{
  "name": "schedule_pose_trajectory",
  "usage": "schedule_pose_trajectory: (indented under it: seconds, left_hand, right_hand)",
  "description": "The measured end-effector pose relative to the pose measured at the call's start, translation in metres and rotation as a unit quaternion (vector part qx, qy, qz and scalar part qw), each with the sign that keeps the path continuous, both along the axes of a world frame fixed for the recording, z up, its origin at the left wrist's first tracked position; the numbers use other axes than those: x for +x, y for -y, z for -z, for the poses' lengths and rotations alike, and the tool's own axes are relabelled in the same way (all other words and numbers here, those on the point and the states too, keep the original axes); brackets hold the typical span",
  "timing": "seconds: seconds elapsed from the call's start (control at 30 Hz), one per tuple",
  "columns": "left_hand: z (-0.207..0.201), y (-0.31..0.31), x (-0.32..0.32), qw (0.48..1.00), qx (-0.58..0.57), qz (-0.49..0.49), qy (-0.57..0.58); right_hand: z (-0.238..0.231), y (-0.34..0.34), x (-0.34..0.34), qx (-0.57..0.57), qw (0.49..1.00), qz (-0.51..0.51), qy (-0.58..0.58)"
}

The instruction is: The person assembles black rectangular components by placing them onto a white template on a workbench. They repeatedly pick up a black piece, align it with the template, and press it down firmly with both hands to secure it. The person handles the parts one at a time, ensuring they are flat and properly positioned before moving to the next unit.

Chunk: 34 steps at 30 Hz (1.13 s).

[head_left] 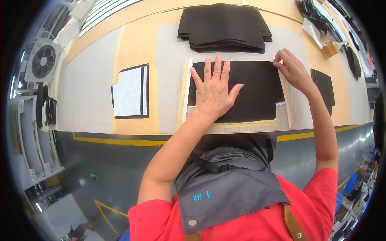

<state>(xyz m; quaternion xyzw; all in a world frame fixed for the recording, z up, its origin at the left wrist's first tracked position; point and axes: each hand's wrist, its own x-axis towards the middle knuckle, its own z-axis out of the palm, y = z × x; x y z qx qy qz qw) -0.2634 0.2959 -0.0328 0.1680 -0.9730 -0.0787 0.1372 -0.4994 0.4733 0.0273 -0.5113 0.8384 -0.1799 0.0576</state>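
Observation:
A black cut sheet (pixel 254 91) with notched lower corners lies flat on the table in front of me. My left hand (pixel 213 93) rests on its left part, palm down and fingers spread. At the sheet's upper right corner my right hand (pixel 294 70) is closed in a pinch on the top end of a narrow pale strip (pixel 287 105). That strip runs down along the sheet's right edge toward me. Along the left edge lies another pale strip (pixel 186 93), and yellowish tape (pixel 245 124) borders the near edge.
Beyond the sheet sits a stack of black cut pieces (pixel 223 24). A white panel with black edging (pixel 129 94) lies to the left, more black pieces (pixel 323 88) to the right. A glue bottle (pixel 332 49) stands at the back right, a fan (pixel 43 60) at the far left.

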Motion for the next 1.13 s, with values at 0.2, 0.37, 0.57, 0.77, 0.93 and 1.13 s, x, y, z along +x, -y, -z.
schedule_pose_trajectory:
  seconds: [0.2, 0.37, 0.57, 0.77, 0.93, 1.13]
  left_hand:
    - [-0.001, 0.003, 0.008, 0.99, 0.116, 0.045, -0.07]
    - [-0.015, -0.01, 0.047, 0.972, 0.196, 0.051, -0.115]
    - [-0.023, -0.003, 0.06, 0.789, 0.534, -0.022, -0.304]
    - [-0.051, 0.013, 0.035, 0.654, 0.723, -0.045, -0.22]
    - [-0.082, 0.101, -0.022, 0.735, 0.653, -0.034, -0.179]
    - [-0.087, 0.188, -0.099, 0.826, 0.545, -0.056, -0.135]
  right_hand:
    - [-0.005, -0.013, 0.035, -0.078, 0.88, 0.137, 0.447]
    - [-0.011, -0.042, 0.094, -0.149, 0.984, 0.053, 0.081]
    - [-0.056, -0.102, 0.101, -0.212, 0.952, 0.125, 0.183]
    - [-0.066, -0.067, 0.065, -0.198, 0.919, 0.17, 0.296]
    - [-0.054, 0.02, -0.006, -0.268, 0.879, 0.111, 0.379]
    - [-0.012, 0.101, -0.104, -0.227, 0.889, 0.091, 0.388]
